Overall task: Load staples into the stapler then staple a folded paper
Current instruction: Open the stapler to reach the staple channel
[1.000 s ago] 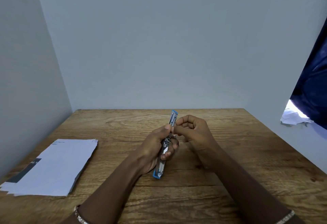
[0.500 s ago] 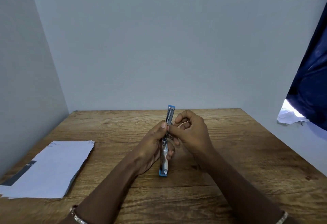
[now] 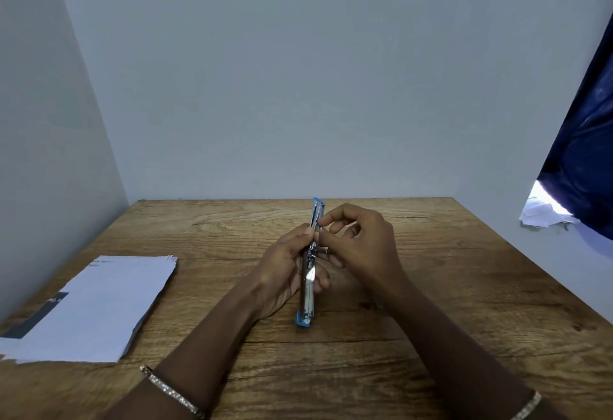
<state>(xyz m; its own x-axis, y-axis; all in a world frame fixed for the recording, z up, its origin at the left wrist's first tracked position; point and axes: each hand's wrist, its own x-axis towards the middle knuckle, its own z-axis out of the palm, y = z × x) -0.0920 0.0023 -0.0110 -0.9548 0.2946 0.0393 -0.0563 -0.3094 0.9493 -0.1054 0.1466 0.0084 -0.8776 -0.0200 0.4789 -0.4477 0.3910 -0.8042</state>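
Observation:
A blue and silver stapler is opened out flat in a long line above the middle of the wooden table. My left hand grips it around the middle from the left. My right hand pinches at the stapler's metal channel near the hinge with thumb and forefinger. Whether a strip of staples is between those fingertips is too small to tell. A stack of white folded paper lies on the table at the left, apart from both hands.
Grey walls close the table at the left and back. A dark blue cloth hangs at the right with crumpled white paper below it. Bare wood lies to the right of my hands and in front of them.
The stapler has turned from a slant to nearly straight away from me. My right fingers have shifted along its channel. The paper stack has not moved.

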